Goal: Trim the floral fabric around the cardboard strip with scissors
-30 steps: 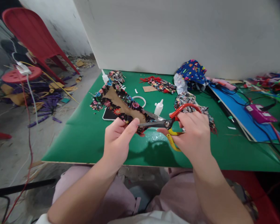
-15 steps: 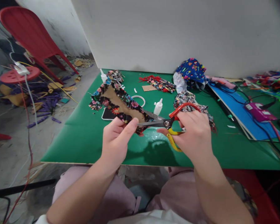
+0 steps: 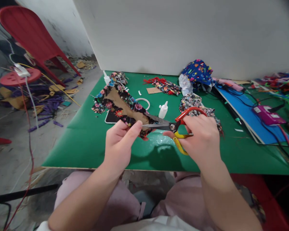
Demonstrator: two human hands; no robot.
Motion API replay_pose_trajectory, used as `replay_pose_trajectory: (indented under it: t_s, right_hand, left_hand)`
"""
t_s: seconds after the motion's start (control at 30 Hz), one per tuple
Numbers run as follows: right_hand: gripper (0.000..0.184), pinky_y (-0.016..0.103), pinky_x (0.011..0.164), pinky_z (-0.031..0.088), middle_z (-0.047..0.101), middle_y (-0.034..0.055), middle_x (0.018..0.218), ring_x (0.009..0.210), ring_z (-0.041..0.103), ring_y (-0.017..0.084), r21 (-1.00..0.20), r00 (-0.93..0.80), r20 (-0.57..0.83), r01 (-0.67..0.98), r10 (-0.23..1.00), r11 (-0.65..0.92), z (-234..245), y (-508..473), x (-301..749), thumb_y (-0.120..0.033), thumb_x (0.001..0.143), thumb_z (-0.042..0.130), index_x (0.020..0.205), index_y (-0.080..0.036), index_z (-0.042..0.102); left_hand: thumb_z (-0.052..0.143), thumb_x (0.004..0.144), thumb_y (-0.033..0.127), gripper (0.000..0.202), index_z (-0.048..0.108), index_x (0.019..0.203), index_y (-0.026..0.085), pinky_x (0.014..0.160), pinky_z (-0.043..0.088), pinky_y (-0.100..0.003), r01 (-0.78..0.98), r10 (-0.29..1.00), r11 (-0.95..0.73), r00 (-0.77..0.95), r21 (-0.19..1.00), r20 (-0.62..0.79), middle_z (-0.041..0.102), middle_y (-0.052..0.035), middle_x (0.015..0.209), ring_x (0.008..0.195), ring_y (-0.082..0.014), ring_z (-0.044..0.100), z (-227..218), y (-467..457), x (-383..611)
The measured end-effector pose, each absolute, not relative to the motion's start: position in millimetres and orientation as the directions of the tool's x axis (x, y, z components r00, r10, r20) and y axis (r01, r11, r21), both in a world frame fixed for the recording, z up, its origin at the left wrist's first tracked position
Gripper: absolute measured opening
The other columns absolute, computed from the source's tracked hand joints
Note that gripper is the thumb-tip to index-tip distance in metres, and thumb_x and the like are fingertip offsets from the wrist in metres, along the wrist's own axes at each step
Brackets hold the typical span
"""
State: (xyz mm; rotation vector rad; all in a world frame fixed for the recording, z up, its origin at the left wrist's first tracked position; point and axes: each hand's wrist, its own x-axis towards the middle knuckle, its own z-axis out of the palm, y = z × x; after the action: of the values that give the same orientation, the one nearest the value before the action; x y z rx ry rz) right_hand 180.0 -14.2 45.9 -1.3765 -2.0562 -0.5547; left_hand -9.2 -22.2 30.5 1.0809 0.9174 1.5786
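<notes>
My left hand (image 3: 118, 144) pinches one flowered cloth (image 3: 118, 113) above the tabletop (image 3: 86, 144); my right hand (image 3: 201, 138) grips one pair of scissors (image 3: 172, 126) at the cloth's near end. Two white bottles (image 3: 163, 110) sit farther back.

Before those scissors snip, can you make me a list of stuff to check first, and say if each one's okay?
1. Right grip on the handles of the scissors: ok.
2. Left grip holding the flowery piece: ok, pinched at its near end.
3. Left thumb well away from the blade tip: not ok, they look right beside each other.
4. Blade tip not touching the thumb: cannot tell from this one view.
5. White bottle standing upright on the green table: ok.
</notes>
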Motion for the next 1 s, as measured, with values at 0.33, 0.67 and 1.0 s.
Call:
replay_pose_trajectory:
  t_s: [0.33,0.67,1.0]
  right_hand:
    - [0.04,0.028,0.058,0.026,0.042,-0.0016,0.049,0.054,0.037,0.014,0.035,-0.304,0.659,0.926,0.688,0.375,48,-14,181,-0.057,0.076,0.051,0.063,-0.018,0.054]
    - [0.029,0.027,0.055,0.027,0.043,-0.0007,0.049,0.054,0.034,0.014,0.054,-0.304,0.665,0.93,0.682,0.362,47,-16,184,-0.041,0.08,0.052,0.063,-0.018,0.056]
    - [0.03,0.025,0.048,0.031,0.047,-0.0024,0.053,0.049,0.042,0.011,-0.389,-0.024,0.598,0.865,0.801,0.316,47,-13,193,-0.048,0.074,0.059,0.068,-0.019,0.056]
  left_hand:
    - [0.063,0.078,0.027,0.009,0.066,0.085,0.022,0.07,0.054,-0.027,-0.276,0.969,-0.233,-0.148,0.932,0.198,0.068,0.0012,0.085,0.075,-0.014,0.064,32,-22,-11]
    - [0.064,0.077,0.027,0.006,0.065,0.081,0.022,0.07,0.054,-0.029,-0.291,0.974,-0.209,-0.146,0.934,0.173,0.068,0.0017,0.082,0.075,-0.015,0.064,31,-20,-11]
    - [0.064,0.076,0.031,0.012,0.063,0.084,0.021,0.045,0.051,-0.025,-0.31,0.987,-0.145,-0.106,0.94,0.117,0.068,-0.0004,0.078,0.066,-0.019,0.067,34,-19,-9]
